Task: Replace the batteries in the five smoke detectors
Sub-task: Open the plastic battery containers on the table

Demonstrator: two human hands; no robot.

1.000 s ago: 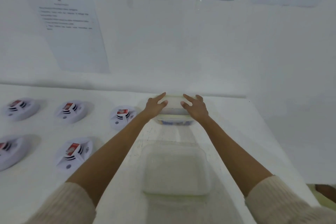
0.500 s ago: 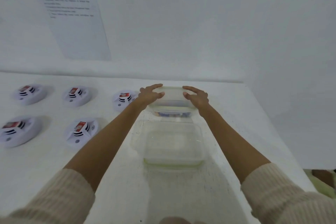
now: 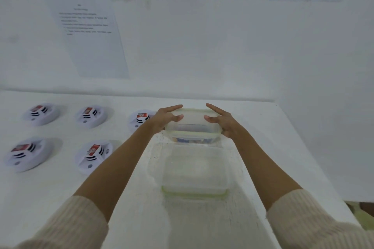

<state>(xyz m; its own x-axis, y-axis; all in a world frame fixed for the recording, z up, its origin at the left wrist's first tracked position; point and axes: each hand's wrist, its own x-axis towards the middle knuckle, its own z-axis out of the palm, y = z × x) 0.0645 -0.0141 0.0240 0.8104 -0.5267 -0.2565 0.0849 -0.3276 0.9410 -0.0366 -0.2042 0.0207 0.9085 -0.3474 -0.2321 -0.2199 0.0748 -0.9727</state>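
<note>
Hands, left (image 3: 165, 120) and right (image 3: 222, 122), grip lidded container (image 3: 192, 129); empty container (image 3: 194, 169) nearer, detectors (image 3: 94, 155) left.

Both forearms are bare from the wrists back to mid-forearm, where cream, ribbed-knit pullover sleeves are pushed up in soft, bunched cuffs: the left sleeve (image 3: 66, 226) fills the near left corner, the right sleeve (image 3: 315, 222) the near right. The left hand (image 3: 165, 118) and right hand (image 3: 222, 121) wear no rings, watch or gloves

White table (image 3: 253, 119), printed sheets (image 3: 91, 32) on wall, empty clear container (image 3: 194, 172)
</note>
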